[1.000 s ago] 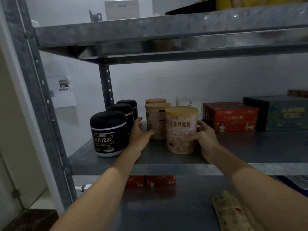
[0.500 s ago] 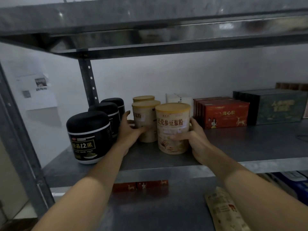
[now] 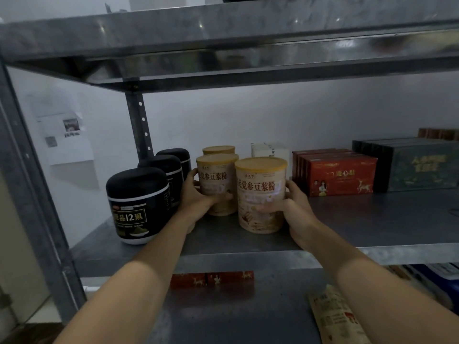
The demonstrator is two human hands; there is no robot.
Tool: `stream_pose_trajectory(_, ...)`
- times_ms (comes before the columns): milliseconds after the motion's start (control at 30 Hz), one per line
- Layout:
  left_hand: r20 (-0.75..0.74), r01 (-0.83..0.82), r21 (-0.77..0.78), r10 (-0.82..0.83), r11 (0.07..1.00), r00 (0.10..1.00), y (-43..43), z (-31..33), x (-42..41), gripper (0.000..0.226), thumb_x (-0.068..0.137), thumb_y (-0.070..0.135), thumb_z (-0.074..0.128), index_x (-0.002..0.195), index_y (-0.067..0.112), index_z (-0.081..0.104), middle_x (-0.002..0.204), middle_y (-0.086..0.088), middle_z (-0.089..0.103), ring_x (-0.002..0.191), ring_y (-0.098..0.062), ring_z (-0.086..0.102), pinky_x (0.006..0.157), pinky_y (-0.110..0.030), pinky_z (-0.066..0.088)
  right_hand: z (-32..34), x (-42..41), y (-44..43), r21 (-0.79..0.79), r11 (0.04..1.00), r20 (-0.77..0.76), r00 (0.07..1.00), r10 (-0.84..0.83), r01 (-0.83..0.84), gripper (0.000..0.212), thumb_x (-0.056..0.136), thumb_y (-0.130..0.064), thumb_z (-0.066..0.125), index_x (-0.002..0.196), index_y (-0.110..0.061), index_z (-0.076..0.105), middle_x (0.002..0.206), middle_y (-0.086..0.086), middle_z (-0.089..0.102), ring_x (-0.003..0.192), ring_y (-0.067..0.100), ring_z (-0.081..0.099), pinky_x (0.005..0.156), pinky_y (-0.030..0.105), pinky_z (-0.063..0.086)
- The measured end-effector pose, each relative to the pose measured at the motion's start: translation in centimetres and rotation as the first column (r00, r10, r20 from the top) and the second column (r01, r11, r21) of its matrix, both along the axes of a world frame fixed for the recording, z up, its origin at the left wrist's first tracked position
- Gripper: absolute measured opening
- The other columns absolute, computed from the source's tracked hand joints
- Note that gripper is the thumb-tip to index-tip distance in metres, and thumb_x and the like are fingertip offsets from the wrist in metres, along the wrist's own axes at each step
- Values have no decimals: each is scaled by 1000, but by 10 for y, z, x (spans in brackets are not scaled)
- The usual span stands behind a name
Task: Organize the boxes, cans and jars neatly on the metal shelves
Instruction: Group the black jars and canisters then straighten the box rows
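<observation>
Three cream cans with yellow lids stand in a row on the middle metal shelf (image 3: 372, 219). My right hand (image 3: 295, 212) grips the front can (image 3: 260, 189) around its right side and lower front. My left hand (image 3: 198, 197) wraps around the second can (image 3: 216, 175) from the left. A third can (image 3: 218, 149) stands behind them. Three black jars sit to the left; the front black jar (image 3: 137, 204) carries a white and gold label.
Red boxes (image 3: 340, 175) and dark green boxes (image 3: 417, 165) line the shelf to the right, with a white box (image 3: 269, 150) at the back. The upper shelf (image 3: 223, 40) hangs close overhead. On the lower shelf lie a red box (image 3: 211, 279) and a paper pouch (image 3: 332, 319).
The view has moved closer and to the right. My left hand has closed further round the second can. The front can sits slightly further right, apart from the second can.
</observation>
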State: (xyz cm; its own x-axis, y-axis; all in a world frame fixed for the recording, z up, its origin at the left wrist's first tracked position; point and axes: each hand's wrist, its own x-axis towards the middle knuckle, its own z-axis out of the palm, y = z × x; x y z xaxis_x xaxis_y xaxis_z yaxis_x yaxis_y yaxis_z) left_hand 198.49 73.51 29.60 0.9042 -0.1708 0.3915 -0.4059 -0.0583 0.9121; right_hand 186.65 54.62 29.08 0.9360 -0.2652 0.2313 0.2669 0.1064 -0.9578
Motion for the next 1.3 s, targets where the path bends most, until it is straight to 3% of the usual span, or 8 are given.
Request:
stream_pose_trajectory(133,-42,79,-28,-80,996,996,4,-2,3,103,71,-9,76,151,28,23,140,-3,50,122,-15,48,89,-29,46,0,-1,-1,-11,1000,1,1000,-5,5,108,32,-13,87,133,-19,50,122,3,65,116,23,58,100,49,47)
stream_pose_trajectory(267,-2,49,-17,-49,999,999,1,-3,1,110,61,3,89,149,28,26,133,0,50,113,-11,50,79,-22,48,0,-2,0,-18,1000,3,1000,-13,13,110,32,-14,87,134,-20,49,122,2,65,115,21,59,99,47,47)
stream_pose_trajectory(400,18,25,-21,-25,999,1000,1,-4,3,111,58,9,91,147,28,28,131,2,48,113,-13,49,84,-28,49,0,-1,0,-29,999,-6,1000,-15,15,113,30,-15,91,135,-21,48,124,2,65,117,22,57,101,49,45)
stream_pose_trajectory(633,-42,55,-28,-56,998,998,3,-6,12,110,69,-3,82,151,35,20,146,-5,44,130,-17,45,91,-30,47,0,-2,1,-39,999,1,1000,-27,27,114,33,-20,89,138,-21,46,127,2,62,119,21,55,102,48,45)
stream_pose_trajectory(767,-33,73,-18,-73,997,997,0,-5,12,111,68,-2,82,152,33,18,148,-6,42,132,-20,43,90,-28,46,0,-2,0,-42,999,-5,1000,-25,24,114,35,-15,92,139,-20,46,127,2,62,120,22,55,102,48,45)
stream_pose_trajectory(933,-31,66,22,-65,998,997,-1,-4,17,108,72,0,81,153,35,18,149,-5,41,134,-23,42,101,-40,46,-1,-1,0,-39,999,-5,999,-32,32,108,38,-15,88,137,-20,47,126,2,63,119,22,56,102,48,45)
stream_pose_trajectory(1067,-28,77,30,-76,997,997,-1,-4,16,106,75,-2,77,153,35,15,149,-5,41,133,-23,42,99,-37,46,-2,1,0,-36,999,5,999,-37,37,105,38,-14,88,135,-20,48,124,2,64,117,21,58,101,47,47)
stream_pose_trajectory(1300,-44,123,12,-122,992,992,0,-4,15,104,77,-2,75,153,36,15,152,-5,37,135,-24,40,105,-44,43,-3,3,-1,-45,998,12,999,-42,42,105,38,-15,88,135,-20,48,125,2,64,118,21,57,102,48,46)
